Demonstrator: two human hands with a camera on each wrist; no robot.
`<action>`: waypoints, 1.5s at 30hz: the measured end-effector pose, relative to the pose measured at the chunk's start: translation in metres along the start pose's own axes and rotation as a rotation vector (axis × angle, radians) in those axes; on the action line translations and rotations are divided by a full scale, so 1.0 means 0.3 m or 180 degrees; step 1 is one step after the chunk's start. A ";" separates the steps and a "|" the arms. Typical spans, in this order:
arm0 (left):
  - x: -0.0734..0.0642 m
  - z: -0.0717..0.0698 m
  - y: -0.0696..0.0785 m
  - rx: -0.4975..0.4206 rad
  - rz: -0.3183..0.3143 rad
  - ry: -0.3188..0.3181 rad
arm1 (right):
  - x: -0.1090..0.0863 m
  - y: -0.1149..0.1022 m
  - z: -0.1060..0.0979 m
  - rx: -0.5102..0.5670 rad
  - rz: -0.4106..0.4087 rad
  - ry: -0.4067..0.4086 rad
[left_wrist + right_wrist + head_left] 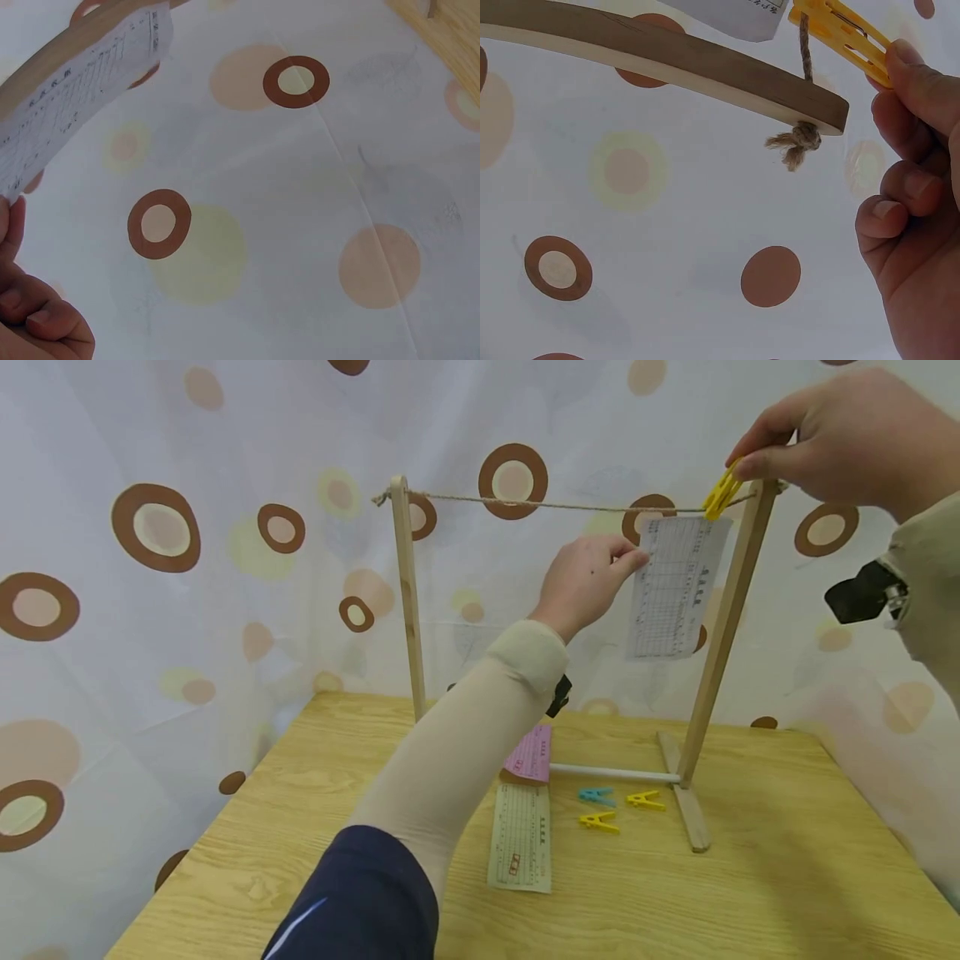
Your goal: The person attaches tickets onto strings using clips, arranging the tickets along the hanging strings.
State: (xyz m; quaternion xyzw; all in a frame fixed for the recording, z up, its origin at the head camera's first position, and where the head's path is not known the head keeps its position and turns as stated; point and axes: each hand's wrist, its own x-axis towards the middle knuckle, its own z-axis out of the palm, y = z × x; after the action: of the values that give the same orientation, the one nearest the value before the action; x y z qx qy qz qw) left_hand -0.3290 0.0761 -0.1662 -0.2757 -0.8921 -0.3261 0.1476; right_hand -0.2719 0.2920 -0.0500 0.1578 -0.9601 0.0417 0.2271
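A white printed form (675, 589) hangs just below the rope (555, 505) near its right end. My left hand (588, 578) pinches the form's left edge between thumb and forefinger; in the left wrist view those fingertips (13, 217) meet the paper's edge. At the rope, my right hand (862, 447) pinches the handle end of a yellow clothespin (723, 493). The clothespin's jaws sit over the rope at the top edge of the form. In the right wrist view the same clothespin (847, 34) crosses the rope beside the wooden post (705, 71).
The rope runs between two wooden posts (731, 635) joined by a white rod (615, 772). On the table (300, 860) lie a pink slip (531, 753), a pale green slip (521, 839), a blue clothespin (596, 796) and two yellow clothespins (598, 822). A patterned curtain hangs behind.
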 end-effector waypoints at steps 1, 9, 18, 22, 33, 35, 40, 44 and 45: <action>0.001 0.001 0.003 -0.0011 0.0006 -0.0003 | -0.001 0.000 0.003 0.0023 0.0022 -0.0015; 0.001 0.007 0.009 -0.0058 -0.0004 0.0015 | 0.008 -0.006 0.018 -0.0023 0.0083 -0.0166; -0.005 0.011 0.008 -0.0002 0.0112 -0.0005 | 0.019 -0.021 0.027 -0.0331 -0.0119 -0.0351; -0.007 0.013 0.011 0.0011 0.0127 -0.0044 | 0.018 -0.018 0.029 -0.0432 -0.0212 -0.0393; -0.015 0.015 0.004 -0.0093 0.0098 0.0001 | -0.022 -0.023 0.041 -0.0365 -0.0226 -0.0254; -0.018 0.015 0.001 -0.0120 0.0072 -0.0009 | -0.036 -0.020 0.046 -0.0275 -0.0181 -0.0184; -0.030 0.011 -0.008 -0.0095 0.0056 -0.0038 | -0.064 0.000 0.058 -0.0228 -0.0181 0.0105; -0.044 0.003 -0.024 -0.0064 0.0128 -0.0083 | -0.088 0.015 0.072 -0.0238 -0.0225 0.0384; -0.048 0.001 -0.028 -0.0051 0.0157 -0.0096 | -0.095 0.018 0.076 -0.0238 -0.0240 0.0445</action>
State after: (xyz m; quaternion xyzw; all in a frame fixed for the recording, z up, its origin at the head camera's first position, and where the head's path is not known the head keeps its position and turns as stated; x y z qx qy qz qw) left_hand -0.3224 0.0653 -0.1770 -0.3037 -0.8845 -0.3254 0.1399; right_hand -0.2590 0.3017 -0.0833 0.1821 -0.9361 0.0082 0.3007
